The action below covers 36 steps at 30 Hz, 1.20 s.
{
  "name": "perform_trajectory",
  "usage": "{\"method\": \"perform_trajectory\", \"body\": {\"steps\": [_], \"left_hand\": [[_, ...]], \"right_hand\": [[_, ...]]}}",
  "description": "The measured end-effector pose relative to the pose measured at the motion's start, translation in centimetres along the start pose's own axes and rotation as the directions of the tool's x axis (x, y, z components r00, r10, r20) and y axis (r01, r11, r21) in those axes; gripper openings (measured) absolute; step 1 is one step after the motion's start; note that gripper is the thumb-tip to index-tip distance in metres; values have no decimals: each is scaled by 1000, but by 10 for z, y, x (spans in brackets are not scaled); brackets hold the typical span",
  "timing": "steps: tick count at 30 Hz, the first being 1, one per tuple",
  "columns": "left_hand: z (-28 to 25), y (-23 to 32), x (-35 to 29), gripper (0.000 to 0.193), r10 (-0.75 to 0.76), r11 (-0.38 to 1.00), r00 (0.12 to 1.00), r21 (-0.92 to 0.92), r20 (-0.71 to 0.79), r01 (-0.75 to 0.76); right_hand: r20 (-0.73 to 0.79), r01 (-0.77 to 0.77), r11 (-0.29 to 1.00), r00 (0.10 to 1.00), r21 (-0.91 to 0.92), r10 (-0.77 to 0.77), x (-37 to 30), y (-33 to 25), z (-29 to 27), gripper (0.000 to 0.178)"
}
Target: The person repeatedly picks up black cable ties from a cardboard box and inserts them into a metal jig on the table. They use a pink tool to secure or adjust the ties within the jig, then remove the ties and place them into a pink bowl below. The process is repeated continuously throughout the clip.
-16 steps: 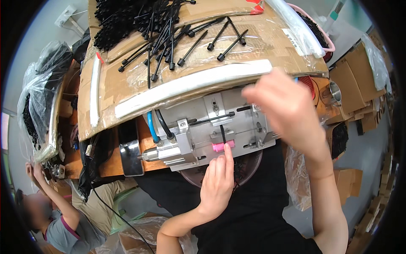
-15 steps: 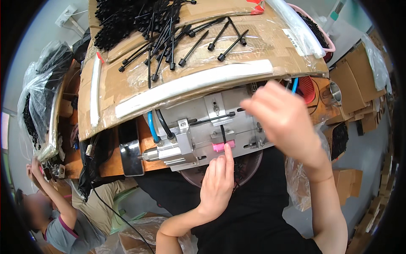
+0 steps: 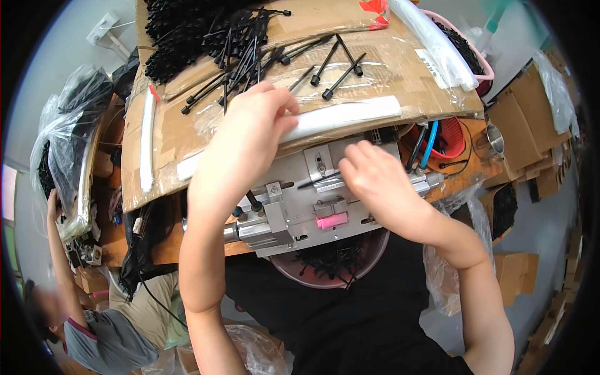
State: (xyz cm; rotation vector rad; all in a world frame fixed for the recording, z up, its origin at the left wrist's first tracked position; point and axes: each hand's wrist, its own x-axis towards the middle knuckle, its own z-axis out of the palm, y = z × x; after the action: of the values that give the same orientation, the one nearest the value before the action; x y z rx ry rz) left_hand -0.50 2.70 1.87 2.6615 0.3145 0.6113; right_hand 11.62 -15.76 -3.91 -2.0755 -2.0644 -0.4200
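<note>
My left hand [image 3: 250, 128] is over the front of the cardboard, its bent fingers beside several black plastic rods with knobbed heads [image 3: 234, 78]. A single rod [image 3: 302, 77] sticks out past its knuckles, the head end covered by the hand. What those fingers hold, if anything, is hidden. My right hand [image 3: 374, 178] pinches the end of a black rod [image 3: 320, 182] lying across the metal fixture [image 3: 300, 225]. Below that rod, a pink block [image 3: 332, 220] sits on the fixture's front part, with no hand on it.
A pinkish bowl [image 3: 381, 247] of black pieces is under the fixture's front edge. Cardboard [image 3: 169, 131] with white padding [image 3: 350, 115] overhangs the fixture. A red basket [image 3: 461, 140] and metal cup [image 3: 494, 139] are right. Another person [image 3: 106, 331] works at far left.
My left hand has gone from the pink block up to the cardboard. My right hand has come down onto the rod in the fixture. The short black piece above the pink block is gone.
</note>
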Motion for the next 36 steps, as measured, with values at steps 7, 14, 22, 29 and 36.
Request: {"method": "perform_trajectory", "body": {"steps": [7,14,22,29,36], "left_hand": [[0,-15,-3,16,15,991,991,131,-131,2],[-19,-17,5,15,-46,999,993,24,109,43],[-13,11,-34,28,-17,999,992,47,-126,23],[60,56,-125,63,-245,969,894,-114,-376,218],[76,66,-129,53,-235,972,838,-121,-493,202]], "right_hand": [[-235,-46,988,969,149,80,-18,16,-47,20],[-166,-189,447,749,874,642,-33,16,-58,31],[-175,8,259,757,966,629,-47,22,-58,20],[-129,-27,208,703,978,699,-66,15,-51,17],[-109,-38,184,683,982,722,-69,11,-50,18]]}}
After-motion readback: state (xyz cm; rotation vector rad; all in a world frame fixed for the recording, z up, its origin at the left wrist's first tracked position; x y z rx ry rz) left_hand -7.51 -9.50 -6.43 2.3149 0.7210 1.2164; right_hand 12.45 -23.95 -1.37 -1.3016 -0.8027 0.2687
